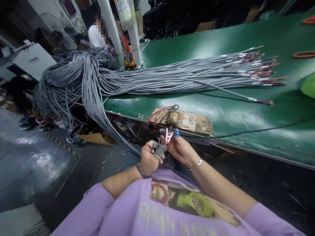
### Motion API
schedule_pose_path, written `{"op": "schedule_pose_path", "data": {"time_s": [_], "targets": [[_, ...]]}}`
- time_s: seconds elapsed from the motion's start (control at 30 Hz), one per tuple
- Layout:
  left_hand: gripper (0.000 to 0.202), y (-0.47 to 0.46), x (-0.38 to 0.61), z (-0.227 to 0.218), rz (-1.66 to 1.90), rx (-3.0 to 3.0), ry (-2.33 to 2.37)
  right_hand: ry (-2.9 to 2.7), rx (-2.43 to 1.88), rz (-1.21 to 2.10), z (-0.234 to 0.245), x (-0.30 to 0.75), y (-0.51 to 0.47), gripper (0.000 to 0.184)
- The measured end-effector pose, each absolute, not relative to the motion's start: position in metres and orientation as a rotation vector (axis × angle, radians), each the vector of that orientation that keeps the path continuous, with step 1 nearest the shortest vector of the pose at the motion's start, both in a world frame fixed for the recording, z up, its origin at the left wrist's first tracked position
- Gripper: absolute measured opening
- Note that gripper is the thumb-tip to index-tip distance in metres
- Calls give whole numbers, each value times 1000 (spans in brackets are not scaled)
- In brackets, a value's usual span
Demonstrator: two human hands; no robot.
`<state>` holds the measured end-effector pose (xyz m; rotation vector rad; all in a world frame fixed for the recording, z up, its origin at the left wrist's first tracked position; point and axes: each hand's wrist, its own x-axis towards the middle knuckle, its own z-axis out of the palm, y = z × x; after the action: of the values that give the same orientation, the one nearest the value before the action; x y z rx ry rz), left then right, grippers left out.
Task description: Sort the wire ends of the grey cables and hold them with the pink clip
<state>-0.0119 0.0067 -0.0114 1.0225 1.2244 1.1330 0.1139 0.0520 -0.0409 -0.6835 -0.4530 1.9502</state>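
Note:
My left hand [150, 160] is closed around the end of a grey cable [125, 141], with grey coverings on some of its fingers. Thin coloured wires [162, 141] fan out from that end, between my two hands. Just to the right, my right hand [180, 149], its thumb tip covered in blue, is closed on a small pink clip-like tool [168, 135]. The tool sits right at the coloured wires; whether it grips any is too small to tell. The held cable runs up to a large grey cable bundle [147, 80] on the green table.
A worn wooden board [194, 122] with red and black leads lies at the edge of the green table [246, 119]. Posts [134, 39] rise behind the bundle. An orange ring [304, 54] and a green object [308, 85] are at right. Another person [96, 36] is at the back.

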Motion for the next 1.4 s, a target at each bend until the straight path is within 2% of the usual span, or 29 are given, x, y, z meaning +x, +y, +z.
{"op": "schedule_pose_path", "data": {"time_s": [0.3,0.57,0.87,1.17,1.4], "targets": [[42,9,-7,-10,1129,987,1260,-458,-590,2014,-55,114,57,37],[42,7,-8,-14,1094,986,1267,-397,-711,1944,-44,113,56,30],[42,6,-9,-14,1087,1005,1249,-404,-739,1941,-42,112,56,32],[42,8,-8,-14,1093,991,1262,-403,-755,1933,-42,110,55,39],[45,4,-12,-14,1064,984,1254,-572,-707,2038,-44,122,45,59]]}}
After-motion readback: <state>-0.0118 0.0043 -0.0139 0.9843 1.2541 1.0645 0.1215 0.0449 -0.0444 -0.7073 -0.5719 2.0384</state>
